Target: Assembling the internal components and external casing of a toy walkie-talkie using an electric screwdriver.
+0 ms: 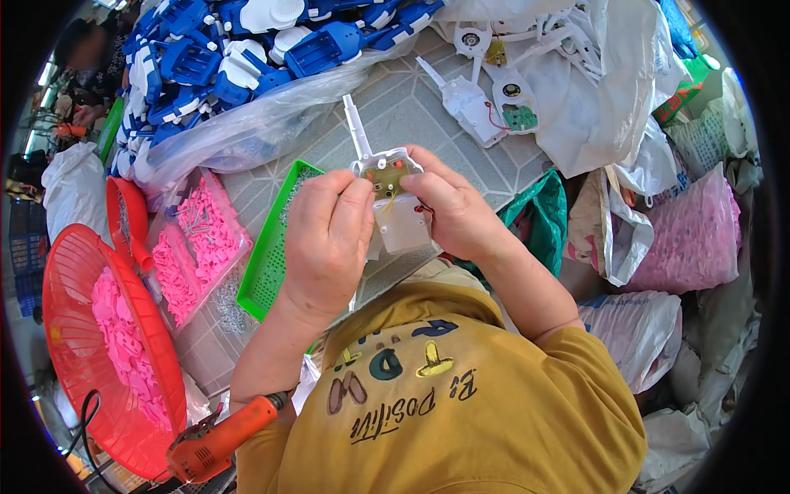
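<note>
A white plastic housing (401, 234) with a long narrow stem is held up in front of my chest. Inside it sits a small greenish-brown circuit board (383, 176) with red spots and thin yellow wires. My left hand (325, 235) pinches at the left edge of the housing and board, thumb and fingers together. On the other side my right hand (457, 206) grips the housing, its thumb lying over the edge by the board. Dark red wires show near the right fingers. Whether the left fingertips also hold a tiny part is hidden.
Blue-and-white plastic parts (329, 49) heap at the far left. Nearby are a green tray (265, 262) of screws, pink parts (210, 226) in a clear container, a red basket (156, 329) and an orange power screwdriver (222, 440). More white housings (473, 107) lie far right, beside bags.
</note>
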Tool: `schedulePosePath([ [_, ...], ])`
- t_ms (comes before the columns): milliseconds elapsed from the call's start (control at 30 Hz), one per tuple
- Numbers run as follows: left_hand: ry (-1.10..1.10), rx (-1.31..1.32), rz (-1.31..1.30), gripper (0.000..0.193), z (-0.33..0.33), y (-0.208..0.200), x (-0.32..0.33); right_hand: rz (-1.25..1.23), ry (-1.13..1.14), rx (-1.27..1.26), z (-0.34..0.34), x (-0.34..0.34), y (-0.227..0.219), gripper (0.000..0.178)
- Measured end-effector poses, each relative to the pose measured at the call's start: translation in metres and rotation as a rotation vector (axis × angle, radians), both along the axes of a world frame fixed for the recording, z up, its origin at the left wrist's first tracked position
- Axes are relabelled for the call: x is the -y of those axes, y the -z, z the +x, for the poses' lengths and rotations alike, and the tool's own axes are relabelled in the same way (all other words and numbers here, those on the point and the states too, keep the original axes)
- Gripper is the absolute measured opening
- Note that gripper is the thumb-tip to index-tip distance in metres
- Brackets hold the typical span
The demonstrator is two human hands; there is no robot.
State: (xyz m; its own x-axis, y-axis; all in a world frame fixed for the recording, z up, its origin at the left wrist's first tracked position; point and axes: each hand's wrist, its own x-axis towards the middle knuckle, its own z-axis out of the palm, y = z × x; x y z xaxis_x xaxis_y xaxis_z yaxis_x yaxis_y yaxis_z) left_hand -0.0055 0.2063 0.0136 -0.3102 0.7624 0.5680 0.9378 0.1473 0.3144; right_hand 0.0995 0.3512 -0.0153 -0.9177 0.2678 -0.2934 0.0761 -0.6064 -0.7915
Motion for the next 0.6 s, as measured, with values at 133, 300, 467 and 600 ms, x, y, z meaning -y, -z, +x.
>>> schedulePosePath([
  [133,-0.014,0.042,-0.003,0.02,-0.002,0.0,-0.003,-0.054,0.065,0.003,-0.002,0.005,-0.007,0.035],
  [300,0.016,0.076,-0.002,0.019,-0.004,-0.002,-0.002,-0.23,-0.013,-0.016,-0.003,-0.006,0.002,0.029],
  [467,0.056,0.087,-0.059,0.026,-0.006,-0.007,0.0,-0.424,-0.096,0.0,-0.004,-0.016,0.006,0.031],
  [600,0.067,0.062,-0.073,0.027,-0.01,-0.006,0.003,-0.531,-0.147,-0.083,-0.006,-0.013,0.004,0.036],
])
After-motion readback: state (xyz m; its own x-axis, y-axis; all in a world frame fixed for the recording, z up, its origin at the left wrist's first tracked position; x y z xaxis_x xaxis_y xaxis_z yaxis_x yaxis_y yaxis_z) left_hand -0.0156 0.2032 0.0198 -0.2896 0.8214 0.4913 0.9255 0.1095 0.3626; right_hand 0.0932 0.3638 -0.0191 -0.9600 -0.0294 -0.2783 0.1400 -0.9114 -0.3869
